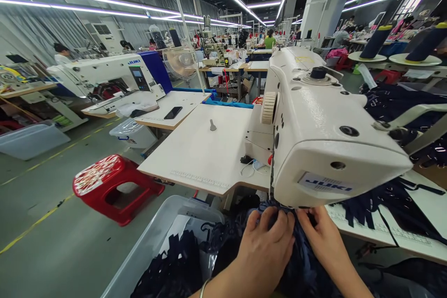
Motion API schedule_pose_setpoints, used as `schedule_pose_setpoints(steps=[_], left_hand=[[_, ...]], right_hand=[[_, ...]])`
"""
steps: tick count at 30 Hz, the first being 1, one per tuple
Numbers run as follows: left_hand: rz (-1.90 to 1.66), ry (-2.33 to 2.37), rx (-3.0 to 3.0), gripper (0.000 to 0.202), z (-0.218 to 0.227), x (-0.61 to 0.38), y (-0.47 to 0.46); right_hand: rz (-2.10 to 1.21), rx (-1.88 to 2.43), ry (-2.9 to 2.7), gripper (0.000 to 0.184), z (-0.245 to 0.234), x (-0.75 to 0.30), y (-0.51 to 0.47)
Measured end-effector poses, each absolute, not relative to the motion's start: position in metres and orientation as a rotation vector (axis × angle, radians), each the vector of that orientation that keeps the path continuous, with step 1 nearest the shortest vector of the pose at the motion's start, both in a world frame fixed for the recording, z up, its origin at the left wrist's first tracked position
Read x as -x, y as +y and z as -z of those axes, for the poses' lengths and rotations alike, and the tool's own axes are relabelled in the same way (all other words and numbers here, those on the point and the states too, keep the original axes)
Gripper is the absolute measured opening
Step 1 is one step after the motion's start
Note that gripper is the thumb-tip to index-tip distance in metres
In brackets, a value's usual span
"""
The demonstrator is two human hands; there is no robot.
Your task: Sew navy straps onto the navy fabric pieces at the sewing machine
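Observation:
Dark navy fabric [301, 260] hangs below the head of a white sewing machine [328, 111], which hides the needle area. My left hand [268, 237] is closed on the fabric with bent fingers, just left of the machine head's lower end. Close beside it, my right hand [323, 233] pinches the same fabric, its fingertips partly hidden beneath the machine head. Below and to the left, a translucent plastic bin [153, 235] holds more navy pieces [174, 260] with straps.
A white work table [206, 149] carries a small grey metal piece [213, 125]. A phone [173, 112] lies farther back. The red stool [118, 186] stands left. Navy straps [366, 205] lie on the right table, and dark thread cones [376, 42] stand behind.

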State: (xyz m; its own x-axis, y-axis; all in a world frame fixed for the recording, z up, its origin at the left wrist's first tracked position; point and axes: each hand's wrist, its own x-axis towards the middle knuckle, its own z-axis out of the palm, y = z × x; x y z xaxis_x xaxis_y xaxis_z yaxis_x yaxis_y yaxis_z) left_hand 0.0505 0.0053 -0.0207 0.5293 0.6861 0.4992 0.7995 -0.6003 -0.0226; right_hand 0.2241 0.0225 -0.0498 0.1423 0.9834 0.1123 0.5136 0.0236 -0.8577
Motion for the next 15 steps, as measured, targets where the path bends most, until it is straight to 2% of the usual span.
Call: schedule_pose_setpoints(steps=[8, 15], left_hand=[[0.569, -1.229, 2.538, 0.034, 0.013, -0.047, 0.007], [0.594, -1.181, 2.544, 0.032, 0.011, -0.048, 0.008]], right_hand=[[-0.766, 1.591, -1.669, 0.029, 0.053, -0.271, 0.019], [-0.758, 1.827, -1.578, 0.043, 0.058, -0.344, 0.001]])
